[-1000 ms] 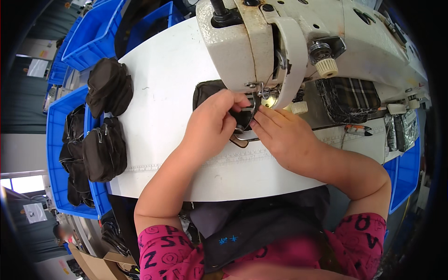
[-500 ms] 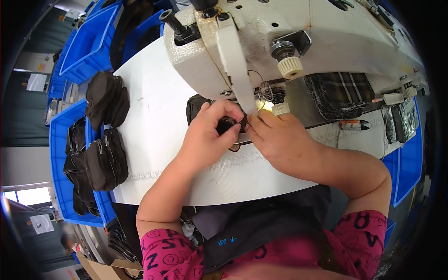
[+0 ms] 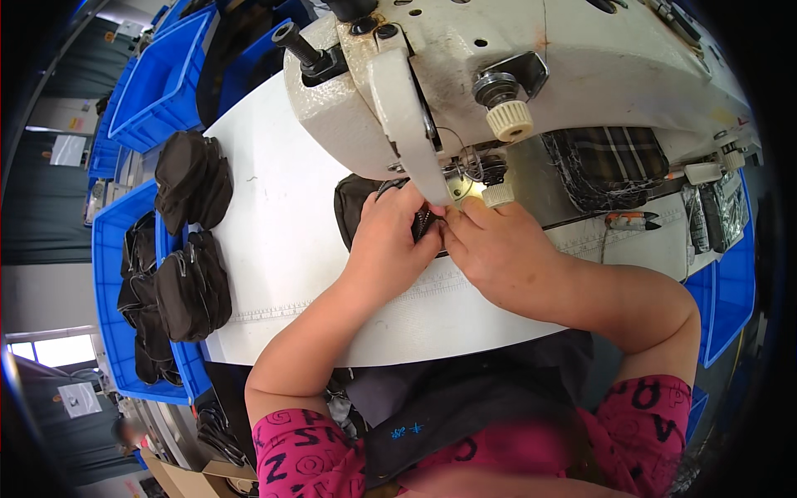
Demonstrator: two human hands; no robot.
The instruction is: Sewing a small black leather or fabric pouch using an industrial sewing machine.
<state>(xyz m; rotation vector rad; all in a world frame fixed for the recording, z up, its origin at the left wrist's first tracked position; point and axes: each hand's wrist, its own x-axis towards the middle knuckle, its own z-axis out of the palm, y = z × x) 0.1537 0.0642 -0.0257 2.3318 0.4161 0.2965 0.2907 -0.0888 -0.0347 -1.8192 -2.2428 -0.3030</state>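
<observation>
Two hands: both mine, meeting under the sewing machine (image 3: 531, 75) head.
Left hand (image 3: 388, 241): my fingers pinch the black pouch (image 3: 355, 209) from above.
Right hand (image 3: 498, 253): my fingertips grip the pouch's edge by the needle.
Pouch: flat on the white table (image 3: 282, 241), partly under the machine.
Left side: more black pouches (image 3: 193, 282) stacked at the blue bin (image 3: 112, 332).

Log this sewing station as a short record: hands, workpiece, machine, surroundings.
left hand: pressing a black fabric piece down under the machine head
right hand: beside the left, fingertips at the needle area
sewing machine: off-white, head above both hands
table: white, fabric piece lies on it
bins: blue, left of table, holding black pouches
snips: on the table, right of the hands
</observation>
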